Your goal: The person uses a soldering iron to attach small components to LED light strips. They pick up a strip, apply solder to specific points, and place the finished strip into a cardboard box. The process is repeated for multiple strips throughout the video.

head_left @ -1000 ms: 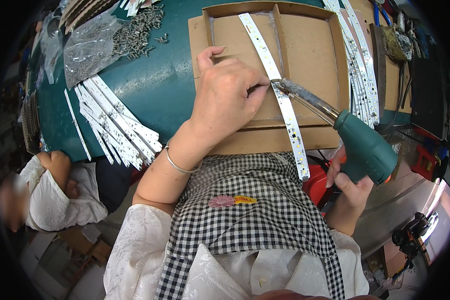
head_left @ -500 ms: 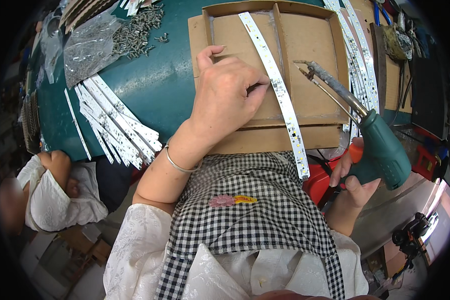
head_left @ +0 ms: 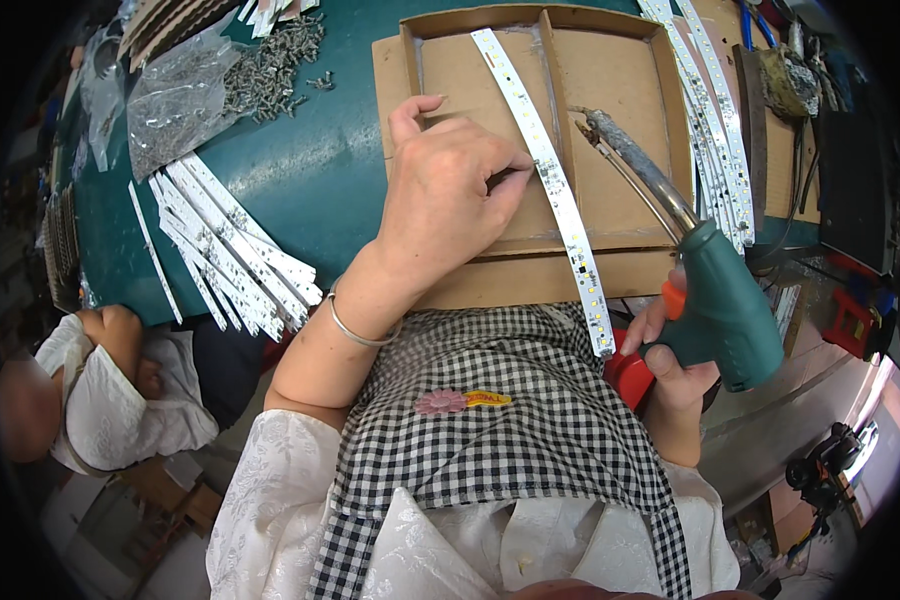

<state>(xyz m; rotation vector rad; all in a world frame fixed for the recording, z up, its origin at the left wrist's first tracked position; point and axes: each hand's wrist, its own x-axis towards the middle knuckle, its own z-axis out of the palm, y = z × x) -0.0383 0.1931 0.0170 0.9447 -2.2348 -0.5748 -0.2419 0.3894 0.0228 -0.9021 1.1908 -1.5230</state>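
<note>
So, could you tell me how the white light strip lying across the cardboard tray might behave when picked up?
The light strip looks slim, so probably light. Its near end juts past the cardboard tray with no obvious kink, suggesting some stiffness. The tiny parts on its face might be fragile.

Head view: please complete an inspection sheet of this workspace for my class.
Surface: green tabletop, bearing a divided cardboard tray.
Job's things: LED strip across the tray; green soldering gun, its tip apart from the strip.
Clutter: loose screws by a transparent plastic bag; fanned strip pile at left.
Left hand: fingertips pinched at the LED strip's edge.
Right hand: holding the soldering gun.
Cables: black cable at right.
Surroundings: another person at left.
</note>
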